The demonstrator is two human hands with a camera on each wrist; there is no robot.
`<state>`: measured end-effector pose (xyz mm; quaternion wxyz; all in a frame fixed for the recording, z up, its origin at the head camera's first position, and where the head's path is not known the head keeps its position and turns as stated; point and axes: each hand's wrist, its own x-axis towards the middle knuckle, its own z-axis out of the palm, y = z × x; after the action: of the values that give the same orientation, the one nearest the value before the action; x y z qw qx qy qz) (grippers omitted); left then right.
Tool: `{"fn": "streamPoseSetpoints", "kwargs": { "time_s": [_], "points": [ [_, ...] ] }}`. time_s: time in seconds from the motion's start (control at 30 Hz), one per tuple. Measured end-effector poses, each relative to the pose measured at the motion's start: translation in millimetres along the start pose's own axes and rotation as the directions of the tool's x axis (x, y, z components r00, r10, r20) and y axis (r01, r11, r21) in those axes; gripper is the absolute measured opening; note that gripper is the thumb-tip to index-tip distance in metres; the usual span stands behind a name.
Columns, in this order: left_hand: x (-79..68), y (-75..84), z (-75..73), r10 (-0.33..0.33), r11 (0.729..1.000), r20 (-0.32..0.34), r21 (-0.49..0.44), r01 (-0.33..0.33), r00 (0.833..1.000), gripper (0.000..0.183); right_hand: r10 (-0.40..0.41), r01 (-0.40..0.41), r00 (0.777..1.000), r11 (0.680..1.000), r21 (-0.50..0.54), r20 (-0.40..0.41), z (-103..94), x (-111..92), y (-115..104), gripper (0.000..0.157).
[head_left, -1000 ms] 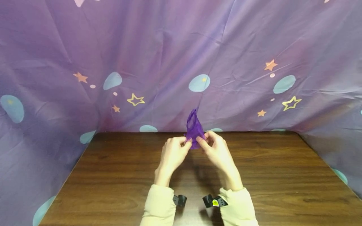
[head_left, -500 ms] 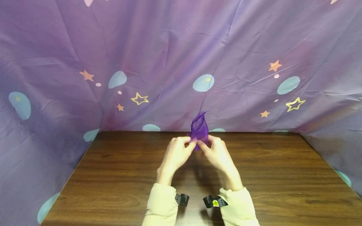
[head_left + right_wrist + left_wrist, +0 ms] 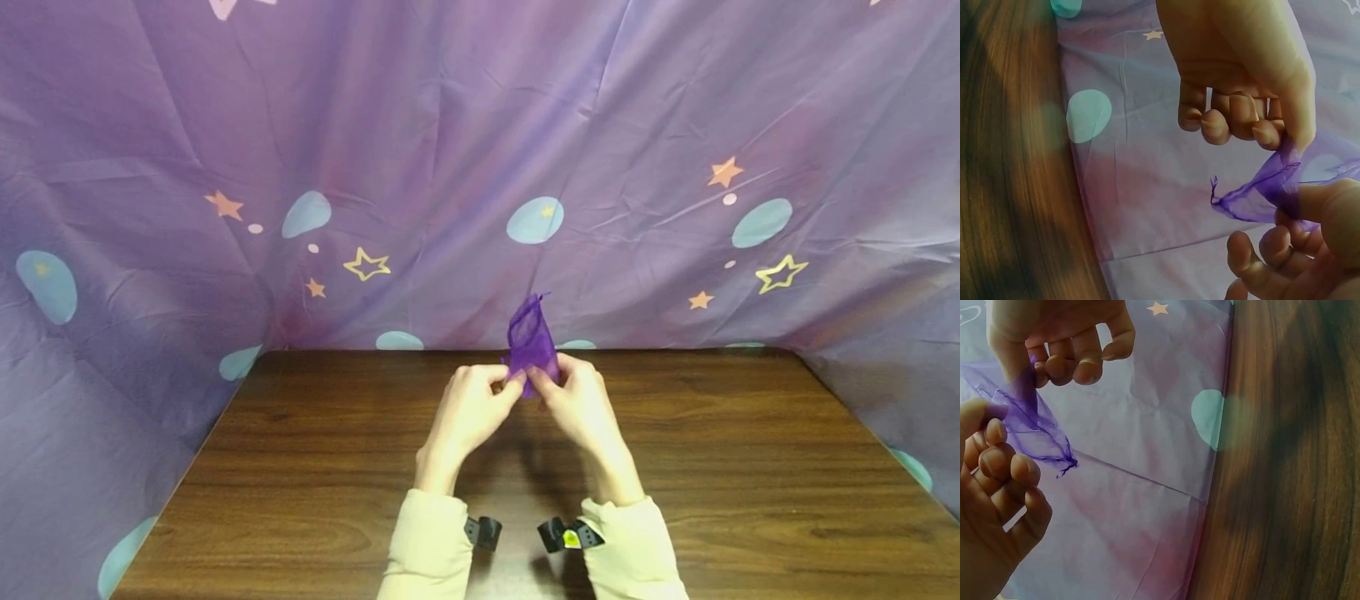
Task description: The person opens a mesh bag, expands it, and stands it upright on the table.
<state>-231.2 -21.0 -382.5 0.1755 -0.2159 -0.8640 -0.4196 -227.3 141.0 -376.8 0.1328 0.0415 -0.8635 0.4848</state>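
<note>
A small sheer purple drawstring pouch (image 3: 533, 333) is held up over the far part of the table, its corded mouth upward. My left hand (image 3: 471, 400) pinches its lower left side, thumb in front. From the other side my right hand (image 3: 579, 404) pinches it too, and the two thumbs almost meet. In the left wrist view the mesh pouch (image 3: 1038, 434) is stretched between both hands, with one knotted cord end hanging from a corner. The right wrist view shows the pouch (image 3: 1254, 194) with the right thumb overlapping the mesh. Other fingers are curled behind or below it.
A dark wood-grain table (image 3: 315, 467) spreads beneath the hands. Behind it hangs a purple cloth backdrop (image 3: 420, 150) printed with stars and blue ovals, also along both sides. Black wrist camera mounts (image 3: 483, 532) sit at the cuffs of the pale sleeves (image 3: 429, 542).
Compared with one second ago, the thumbs have come closer together on the pouch, and the pouch stands slightly further right in view. Since half a second ago it has turned slightly; both hands keep their grip.
</note>
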Motion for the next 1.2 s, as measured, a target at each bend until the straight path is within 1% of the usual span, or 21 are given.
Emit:
{"fn": "streamPoseSetpoints", "kwargs": {
  "time_s": [0.17, 0.3, 0.4, 0.5, 0.57, 0.67, 0.73, 0.87, 1.03, 1.2],
  "points": [
    [-1.7, 0.2, -0.4, -0.051, 0.998, 0.014, 0.030, 0.050, 0.999, 0.037, -0.007, 0.007, 1.000, 1.000, 0.007, -0.014, -0.2, 0.4, 0.2, 0.019],
    [-2.3, 0.1, -0.5, -0.064, 0.997, 0.016, 0.033, 0.063, 0.998, 0.040, -0.034, 0.034, 0.999, 0.999, 0.004, -0.016, -1.0, 0.4, -0.1, 0.022],
    [-2.4, 0.0, 0.3, -0.071, 0.997, 0.075, 0.028, 0.069, 0.995, 0.039, -0.051, 0.051, 0.999, 0.999, 0.006, -0.020, -1.5, 0.6, -0.7, 0.022],
    [-1.6, 0.4, 1.8, -0.077, 0.997, 0.137, 0.039, 0.072, 0.988, 0.031, -0.046, 0.046, 0.999, 0.999, 0.029, -0.021, -1.4, 0.6, -0.8, 0.020],
    [-0.7, 0.6, 2.8, -0.092, 0.995, 0.140, 0.049, 0.086, 0.986, 0.026, -0.044, 0.044, 0.999, 0.998, 0.036, -0.016, -0.8, 0.5, -0.4, 0.019],
    [0.2, 1.4, 2.6, -0.133, 0.990, 0.089, 0.060, 0.128, 0.987, 0.027, -0.048, 0.049, 0.999, 0.998, 0.034, -0.006, 0.2, 0.8, 0.3, 0.018],
    [0.6, 1.8, 2.7, -0.164, 0.985, 0.049, 0.056, 0.161, 0.985, 0.028, -0.058, 0.058, 0.998, 0.998, 0.026, -0.002, 0.0, 0.8, 0.3, 0.017],
    [1.4, 3.9, 3.5, -0.202, 0.977, -0.031, 0.063, 0.204, 0.979, 0.031, -0.065, 0.065, 0.998, 0.998, 0.024, 0.005, -1.1, 0.1, -0.5, 0.020],
    [1.2, 5.1, 5.4, -0.225, 0.966, -0.120, 0.100, 0.237, 0.967, 0.035, -0.068, 0.068, 0.998, 0.997, 0.025, 0.002, -1.6, 0.0, -0.3, 0.023],
    [0.8, 5.0, 7.1, -0.218, 0.963, -0.148, 0.128, 0.237, 0.965, 0.036, -0.069, 0.068, 0.998, 0.997, 0.028, 0.006, -5.1, 0.2, 3.6, 0.022]
  ]
}}
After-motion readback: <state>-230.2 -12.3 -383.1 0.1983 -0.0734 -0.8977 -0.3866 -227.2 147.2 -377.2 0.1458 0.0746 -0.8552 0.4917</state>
